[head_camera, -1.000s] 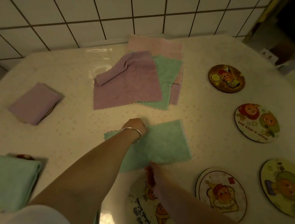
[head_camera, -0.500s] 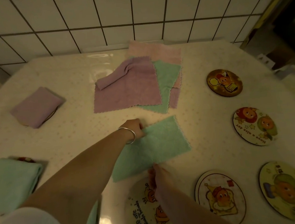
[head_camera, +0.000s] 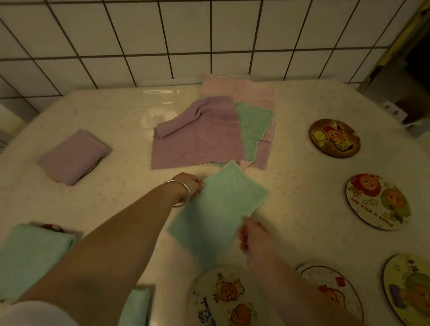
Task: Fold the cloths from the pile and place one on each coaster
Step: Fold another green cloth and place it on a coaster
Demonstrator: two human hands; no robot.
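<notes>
Both hands, left hand [head_camera: 190, 184] and right hand [head_camera: 251, 234], pinch the green cloth [head_camera: 216, 211], now turned askew, mid-fold, coaster [head_camera: 226, 303] waiting.

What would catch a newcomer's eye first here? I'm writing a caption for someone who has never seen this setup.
First, the green cloth at the table's centre, pinched by the left hand at its far edge and the right hand at its near edge. Behind it lies the pile of purple, green and pink cloths by the tiled wall. Bare cartoon coasters line the right side, while a folded purple cloth covers one at far left.
</notes>
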